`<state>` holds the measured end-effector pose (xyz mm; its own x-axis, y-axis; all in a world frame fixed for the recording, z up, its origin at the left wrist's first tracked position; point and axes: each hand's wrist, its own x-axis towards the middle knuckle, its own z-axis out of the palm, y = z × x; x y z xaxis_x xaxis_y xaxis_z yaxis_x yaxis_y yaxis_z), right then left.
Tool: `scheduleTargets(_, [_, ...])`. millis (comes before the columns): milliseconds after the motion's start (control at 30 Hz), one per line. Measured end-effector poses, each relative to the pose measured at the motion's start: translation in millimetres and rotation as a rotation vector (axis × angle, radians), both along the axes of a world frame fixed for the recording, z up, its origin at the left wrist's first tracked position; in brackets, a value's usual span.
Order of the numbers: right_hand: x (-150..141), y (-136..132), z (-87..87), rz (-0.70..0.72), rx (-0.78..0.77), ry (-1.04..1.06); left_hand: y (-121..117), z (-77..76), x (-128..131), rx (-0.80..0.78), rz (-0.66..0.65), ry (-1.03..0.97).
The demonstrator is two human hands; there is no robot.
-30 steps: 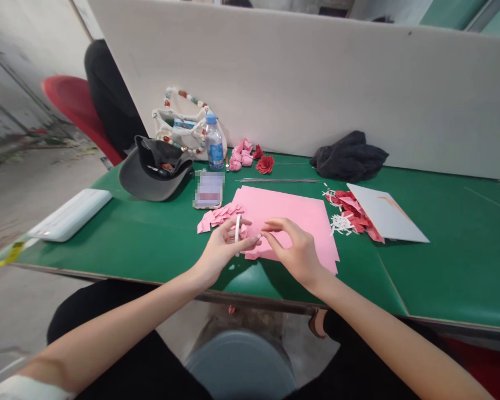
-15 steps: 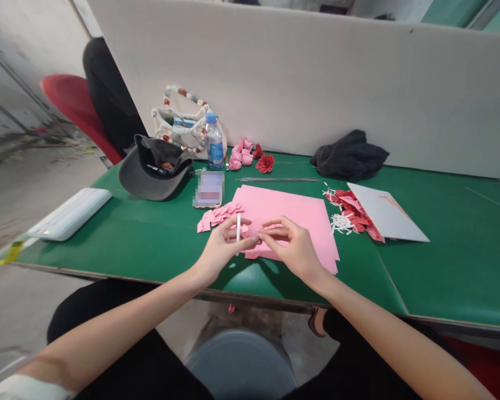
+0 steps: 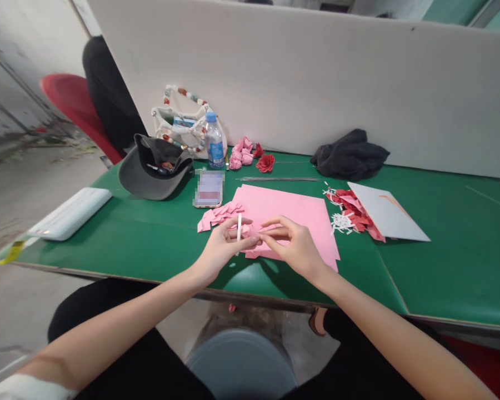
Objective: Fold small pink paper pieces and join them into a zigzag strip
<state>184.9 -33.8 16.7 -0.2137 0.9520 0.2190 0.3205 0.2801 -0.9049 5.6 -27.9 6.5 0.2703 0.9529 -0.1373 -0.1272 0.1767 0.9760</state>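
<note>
My left hand (image 3: 220, 244) is closed in a pinch on a small curled pink paper piece (image 3: 252, 229). A narrow white tape roll (image 3: 239, 233), seen nearly edge-on, hangs around its fingers. My right hand (image 3: 294, 244) pinches thumb and forefinger together at the right edge of the pink piece, close to the left fingertips. Whatever lies in that pinch is too small to make out. Under both hands lie large pink paper sheets (image 3: 291, 208). Cut pink paper pieces (image 3: 216, 215) are piled to the left of them.
On the green table (image 3: 454, 266) are a phone (image 3: 209, 189), cap (image 3: 154, 169), bottle (image 3: 214, 141), beaded bag (image 3: 179, 125), white device (image 3: 70, 214), pink paper flowers (image 3: 240, 154), red flower (image 3: 265, 163), thin wires (image 3: 279, 179), dark cloth (image 3: 350, 155), white scraps (image 3: 342, 223) and a folded white card (image 3: 387, 211).
My right fingertips have moved slightly left, closer to my left fingertips. The curled pink piece shows more plainly between the hands, and the tape roll has turned more edge-on. Little differs from half a second ago.
</note>
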Motion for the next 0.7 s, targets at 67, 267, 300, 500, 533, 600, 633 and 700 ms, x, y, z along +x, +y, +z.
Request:
scheduleTargets(67, [0.9, 0.8, 0.1, 0.013, 0.001, 0.004, 0.1, -0.1, 0.1, -0.001, -0.006, -0.007])
scheduleTargets(267, [4.8, 4.1, 2.8, 0.030, -0.034, 0.016, -1.0, 0.2, 0.6, -0.002, -0.023, -0.013])
scheduleTargets(300, [5.4, 4.5, 3.1, 0.033, -0.044, 0.018, -1.1, 0.2, 0.6, -0.003, -0.023, -0.015])
scheduleTargets(500, [5.0, 5.4, 2.6, 0.053, -0.052, -0.005, -0.5, 0.2, 0.5, -0.017, -0.009, -0.023])
scheduleTargets(533, [4.8, 5.0, 2.6, 0.051, -0.034, -0.015, -0.4, 0.1, 0.5, -0.018, -0.003, -0.020])
scheduleTargets(600, [4.6, 3.7, 2.8, 0.050, 0.008, -0.042, -0.4, -0.4, 0.8, -0.014, 0.004, -0.010])
scheduleTargets(633, [4.5, 2.6, 2.9, 0.054, 0.030, -0.061, -0.5, -0.7, 1.0, -0.009, 0.005, -0.006])
scheduleTargets(700, [3.9, 0.1, 2.3, 0.058, 0.082, -0.112, -0.8, -1.1, 1.5, 0.001, 0.006, -0.001])
